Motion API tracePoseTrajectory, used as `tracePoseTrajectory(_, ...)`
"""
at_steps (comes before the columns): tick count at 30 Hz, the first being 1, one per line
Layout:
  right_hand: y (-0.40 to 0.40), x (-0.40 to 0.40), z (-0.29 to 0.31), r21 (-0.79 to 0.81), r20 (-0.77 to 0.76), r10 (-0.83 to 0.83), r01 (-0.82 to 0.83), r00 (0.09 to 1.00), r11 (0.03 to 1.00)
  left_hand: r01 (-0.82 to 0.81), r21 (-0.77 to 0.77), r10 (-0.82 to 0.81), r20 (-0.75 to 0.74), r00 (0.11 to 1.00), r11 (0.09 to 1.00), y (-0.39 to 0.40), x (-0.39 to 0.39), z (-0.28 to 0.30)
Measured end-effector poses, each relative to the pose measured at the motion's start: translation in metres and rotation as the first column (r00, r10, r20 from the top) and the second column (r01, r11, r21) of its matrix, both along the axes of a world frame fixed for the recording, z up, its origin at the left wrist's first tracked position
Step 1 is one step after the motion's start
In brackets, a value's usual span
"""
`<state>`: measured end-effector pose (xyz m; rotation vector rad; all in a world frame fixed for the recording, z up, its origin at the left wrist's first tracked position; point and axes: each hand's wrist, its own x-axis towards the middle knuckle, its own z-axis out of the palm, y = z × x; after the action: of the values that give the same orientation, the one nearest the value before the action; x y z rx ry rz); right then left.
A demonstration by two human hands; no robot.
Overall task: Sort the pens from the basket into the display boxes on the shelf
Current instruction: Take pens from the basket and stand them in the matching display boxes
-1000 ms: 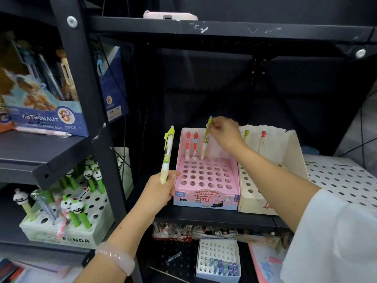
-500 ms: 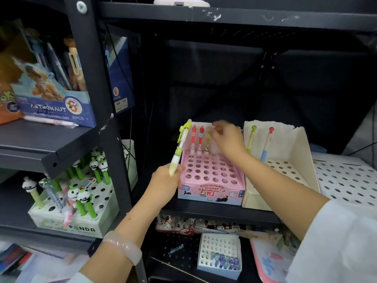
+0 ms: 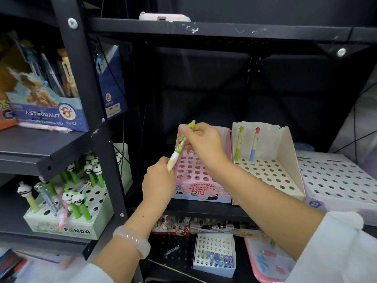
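A green and white pen (image 3: 179, 148) stands tilted in front of the pink display box (image 3: 201, 188) on the middle shelf. My left hand (image 3: 158, 179) grips its lower end. My right hand (image 3: 204, 142) pinches its upper part near the clip. The pens at the back of the pink box are mostly hidden behind my right hand. To the right, a cream display box (image 3: 271, 172) holds a green pen (image 3: 238, 144) and a red and blue pen (image 3: 254, 145). No basket is in view.
A pale lilac perforated box (image 3: 334, 180) sits at the far right. On the left shelves stand a panda pen box (image 3: 67, 225) and a blue astronaut pen box (image 3: 51, 115). A black upright post (image 3: 95, 127) divides the shelves. Below lie a small white box (image 3: 214, 254) with pen caps and a pink tray (image 3: 265, 264).
My right hand let go of the pen it set in the pink box and moved left onto the green and white pen. My left hand carried that pen rightward toward the box.
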<state>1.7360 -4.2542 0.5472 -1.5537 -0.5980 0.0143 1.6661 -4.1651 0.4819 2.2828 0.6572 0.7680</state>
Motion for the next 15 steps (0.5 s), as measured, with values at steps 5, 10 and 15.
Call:
tracePoseTrajectory(5, -0.017, 0.024, 0.006, 0.112, -0.139, 0.067, -0.051, 0.988, 0.992, 0.158, 0.073, -0.161, 0.041, 0.986, 0.985, 0.005, -0.003, 0.001)
tracePoseTrajectory(10, -0.032, 0.067, 0.015, -0.062, 0.155, -0.243, 0.255, 0.957, 0.965, 0.315, -0.007, -0.315, 0.000, 0.949, 0.949, 0.016, -0.002, -0.011)
tracePoseTrajectory(15, -0.022, 0.085, -0.004, -0.147, 0.260, -0.317, 0.362, 0.912, 0.921, 0.431, -0.222, -0.432, 0.043, 0.901, 0.875, 0.016, 0.002, -0.024)
